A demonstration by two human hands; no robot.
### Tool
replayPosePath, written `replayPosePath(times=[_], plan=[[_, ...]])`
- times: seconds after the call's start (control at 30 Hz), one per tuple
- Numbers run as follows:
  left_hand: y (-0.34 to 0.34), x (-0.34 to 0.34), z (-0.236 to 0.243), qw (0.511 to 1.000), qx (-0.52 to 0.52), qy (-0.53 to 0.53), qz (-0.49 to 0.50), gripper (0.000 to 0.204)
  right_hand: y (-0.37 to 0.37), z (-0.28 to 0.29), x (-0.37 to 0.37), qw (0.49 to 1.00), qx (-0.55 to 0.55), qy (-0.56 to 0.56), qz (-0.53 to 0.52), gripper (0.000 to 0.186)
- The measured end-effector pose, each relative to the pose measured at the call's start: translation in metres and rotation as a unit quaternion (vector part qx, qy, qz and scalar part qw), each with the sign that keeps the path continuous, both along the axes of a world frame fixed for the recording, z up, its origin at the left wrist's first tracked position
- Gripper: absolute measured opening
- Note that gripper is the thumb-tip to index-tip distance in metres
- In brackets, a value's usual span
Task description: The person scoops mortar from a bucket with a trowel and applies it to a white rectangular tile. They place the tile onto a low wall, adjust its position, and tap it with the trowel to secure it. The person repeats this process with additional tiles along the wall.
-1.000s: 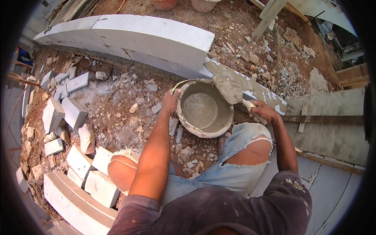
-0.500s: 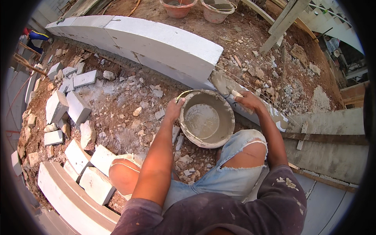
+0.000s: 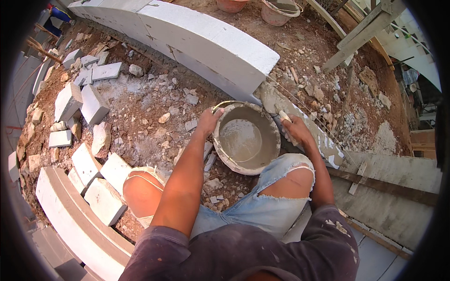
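Observation:
My left hand (image 3: pixel 208 122) is closed on the rim and thin handle of a round bucket (image 3: pixel 220 157), at the side away from my right arm. Wet grey mortar (image 3: pixel 240 138) lies in the bucket, which stands tilted between my knees. On its other side, my right hand (image 3: pixel 296 129) grips a trowel (image 3: pixel 283 115) by its pale handle. The trowel's blade is partly hidden below the fingers, close to the mortar-coated top of the lower block course (image 3: pixel 276 99). A white block wall (image 3: pixel 211 51) ends just beyond the bucket.
Broken white blocks (image 3: pixel 93 104) and rubble cover the ground at left. A long curved-looking block (image 3: pixel 70 210) lies near my left knee. Along the course runs a string line (image 3: pixel 309 110). Another mortar bucket (image 3: pixel 276 14) and a timber post (image 3: pixel 361 37) stand beyond the wall.
My right hand with the trowel has drawn back along the lower course, toward me and the bucket. The left hand keeps its hold on the bucket. The whole view has shifted slightly.

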State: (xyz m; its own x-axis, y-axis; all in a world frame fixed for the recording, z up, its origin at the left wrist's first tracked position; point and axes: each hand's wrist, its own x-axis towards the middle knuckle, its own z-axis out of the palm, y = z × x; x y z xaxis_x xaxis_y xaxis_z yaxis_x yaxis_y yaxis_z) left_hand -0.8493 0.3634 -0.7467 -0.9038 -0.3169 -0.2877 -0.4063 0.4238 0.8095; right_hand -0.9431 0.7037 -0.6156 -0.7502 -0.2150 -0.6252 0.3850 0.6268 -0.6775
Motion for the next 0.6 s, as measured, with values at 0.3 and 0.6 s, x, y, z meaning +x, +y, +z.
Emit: replayPosePath(times=[0.3,0.6], plan=[[0.002,0.004,0.014,1.000,0.004,-0.009,0.015,0.056,0.004,0.017,0.002,0.998,0.011,0.056,0.030,0.037],[-0.001,0.001,0.034,0.999,-0.010,-0.035,0.035,0.059,0.029,0.016,0.005,0.913,0.183,0.301,0.207,0.049]])
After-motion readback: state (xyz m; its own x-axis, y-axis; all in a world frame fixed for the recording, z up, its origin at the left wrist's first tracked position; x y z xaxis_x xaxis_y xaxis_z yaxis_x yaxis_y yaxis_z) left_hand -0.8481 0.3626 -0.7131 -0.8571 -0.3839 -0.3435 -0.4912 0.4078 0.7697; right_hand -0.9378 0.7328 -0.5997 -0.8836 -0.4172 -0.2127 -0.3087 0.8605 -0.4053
